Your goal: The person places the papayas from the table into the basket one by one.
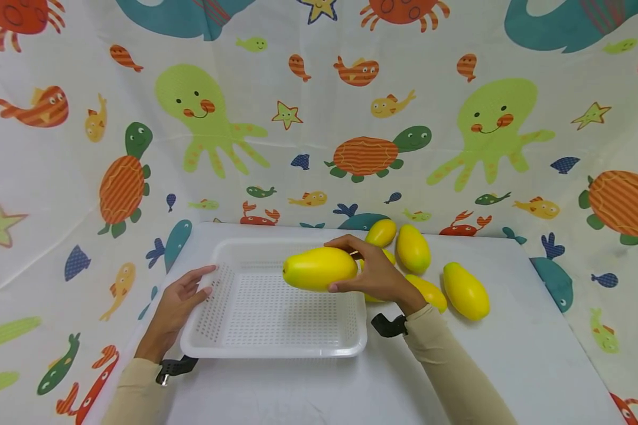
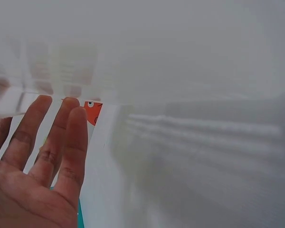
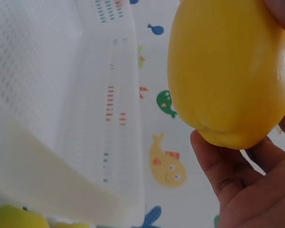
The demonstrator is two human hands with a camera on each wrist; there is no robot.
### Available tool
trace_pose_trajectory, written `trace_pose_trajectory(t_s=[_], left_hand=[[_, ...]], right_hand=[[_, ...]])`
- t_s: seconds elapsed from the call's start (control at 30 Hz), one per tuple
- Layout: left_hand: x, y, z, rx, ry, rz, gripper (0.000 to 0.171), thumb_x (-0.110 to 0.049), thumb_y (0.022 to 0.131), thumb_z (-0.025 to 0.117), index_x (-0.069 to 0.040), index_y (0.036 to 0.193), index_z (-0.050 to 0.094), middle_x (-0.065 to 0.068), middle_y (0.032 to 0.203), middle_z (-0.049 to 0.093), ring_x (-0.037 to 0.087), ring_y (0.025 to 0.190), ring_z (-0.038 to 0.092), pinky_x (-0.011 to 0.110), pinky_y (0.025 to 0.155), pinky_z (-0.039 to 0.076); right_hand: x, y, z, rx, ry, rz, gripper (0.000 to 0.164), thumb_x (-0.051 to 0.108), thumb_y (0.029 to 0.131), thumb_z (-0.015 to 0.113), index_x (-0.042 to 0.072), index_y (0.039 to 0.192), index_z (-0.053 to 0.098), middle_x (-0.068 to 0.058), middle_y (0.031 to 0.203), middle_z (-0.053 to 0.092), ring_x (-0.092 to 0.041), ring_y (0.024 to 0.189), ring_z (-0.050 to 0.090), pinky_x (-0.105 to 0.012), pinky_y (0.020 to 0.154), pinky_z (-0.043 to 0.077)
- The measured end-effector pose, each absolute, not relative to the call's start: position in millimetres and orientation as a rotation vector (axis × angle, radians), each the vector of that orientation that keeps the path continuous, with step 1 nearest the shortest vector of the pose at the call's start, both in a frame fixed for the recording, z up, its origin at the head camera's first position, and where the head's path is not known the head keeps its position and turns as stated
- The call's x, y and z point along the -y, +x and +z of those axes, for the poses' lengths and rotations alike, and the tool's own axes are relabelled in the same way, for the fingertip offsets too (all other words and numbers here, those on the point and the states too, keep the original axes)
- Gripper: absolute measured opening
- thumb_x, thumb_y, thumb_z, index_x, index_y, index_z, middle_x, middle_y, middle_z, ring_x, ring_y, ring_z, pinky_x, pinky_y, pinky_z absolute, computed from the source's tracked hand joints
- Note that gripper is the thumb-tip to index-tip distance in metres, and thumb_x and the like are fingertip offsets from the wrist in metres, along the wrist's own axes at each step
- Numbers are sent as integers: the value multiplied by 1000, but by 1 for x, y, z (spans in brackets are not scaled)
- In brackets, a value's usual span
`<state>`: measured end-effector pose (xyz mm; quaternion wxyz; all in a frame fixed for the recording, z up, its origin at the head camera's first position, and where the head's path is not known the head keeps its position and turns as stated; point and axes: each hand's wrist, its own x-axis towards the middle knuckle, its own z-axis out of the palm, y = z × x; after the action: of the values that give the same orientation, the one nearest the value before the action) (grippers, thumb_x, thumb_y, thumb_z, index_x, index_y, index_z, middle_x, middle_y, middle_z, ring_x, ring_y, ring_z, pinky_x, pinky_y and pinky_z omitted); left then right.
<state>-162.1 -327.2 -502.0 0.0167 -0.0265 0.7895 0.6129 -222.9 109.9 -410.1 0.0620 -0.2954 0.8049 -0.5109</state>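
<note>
My right hand (image 1: pixel 374 268) holds a yellow papaya (image 1: pixel 319 268) above the right part of a white plastic basket (image 1: pixel 276 353). In the right wrist view, the fingers (image 3: pixel 218 164) curve around the rounded end of the papaya (image 3: pixel 230 71), beside the basket's wall (image 3: pixel 95 114). At the basket's left rim is my left hand (image 1: pixel 178 307), thumb and index finger at the edge. Close up, its other fingers (image 2: pixel 75 147) stretch nearly straight up to the rim's underside. Inside, the perforated basket floor shows no fruit.
Several yellow papayas lie on the white table (image 1: pixel 531 330) right of the basket, among them one papaya (image 1: pixel 465 291) farthest right and another papaya (image 1: pixel 413 248) toward the back. A cloth (image 1: pixel 308 130) printed with sea animals hangs behind the table and along its sides.
</note>
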Motion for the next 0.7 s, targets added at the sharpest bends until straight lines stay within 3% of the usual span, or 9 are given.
trace_pose_trajectory(t_s=[0.2,0.4,0.7], left_hand=[[326,-162,-501,-2450,-74,1917,65,-34,105,69,-21,162,44,19,167,43,5,117,72,37,90,66],[326,-161,-501,-2454,-60,1923,64,-33,105,68,-19,162,44,19,167,43,6,119,72,37,91,66],[327,-161,-502,-2463,-92,1911,64,-37,105,68,-24,162,44,15,167,45,13,118,74,41,90,66]], right_hand=[[-89,-226,-410,-2376,-920,-1497,67,42,80,94,40,138,61,15,129,68,-16,117,62,-46,107,54],[-68,-227,-411,-2306,-950,-1462,66,40,81,93,35,138,61,12,129,68,-16,118,62,-49,108,53],[-37,-232,-414,-2282,-1031,-1375,62,37,84,91,28,137,61,8,129,68,-17,112,64,-36,101,57]])
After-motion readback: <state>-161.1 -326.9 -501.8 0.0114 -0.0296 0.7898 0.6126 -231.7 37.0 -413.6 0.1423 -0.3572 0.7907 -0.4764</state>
